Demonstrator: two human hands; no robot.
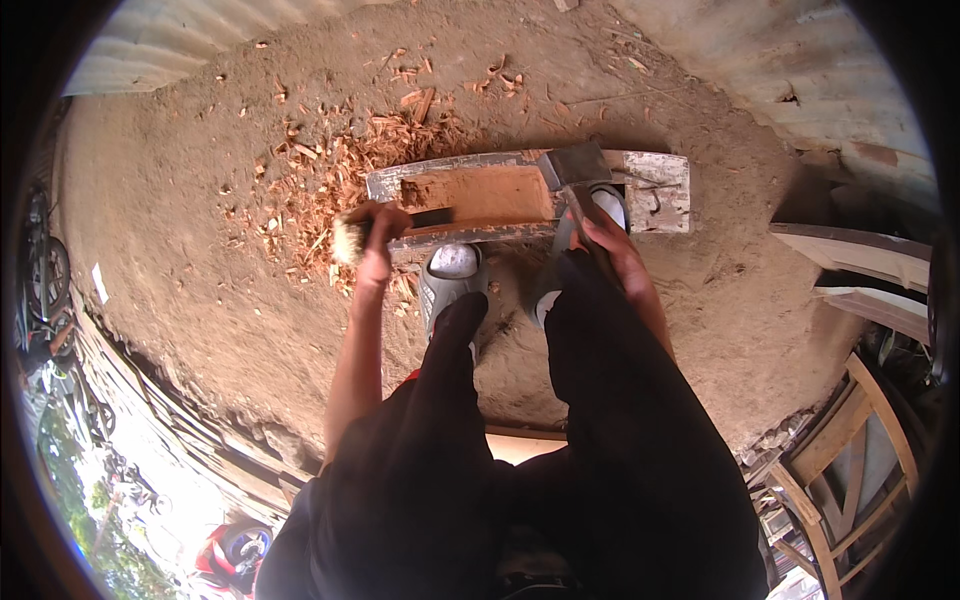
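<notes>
A long wooden block [655, 205] with worn whitish paint lies crosswise on the ground. Its long hollow [490, 195] shows bare reddish wood. My left hand [378, 235] is closed round a chisel [432, 217], whose dark blade lies over the left part of the hollow. The chisel's pale, frayed butt sticks out on the far left of the fist. In my right hand [618, 250] is the handle of a hammer [577, 165] with a dark, blocky head, which is over the block near the hollow's right end. My right foot is at the block's right part.
Reddish wood chips [385, 145] are heaped behind and left of the block. My left shoe [450, 275] stands close to its near edge. Wooden boards [860, 250] and a wooden frame [850, 440] are at the right. Corrugated sheets [220, 40] border the back.
</notes>
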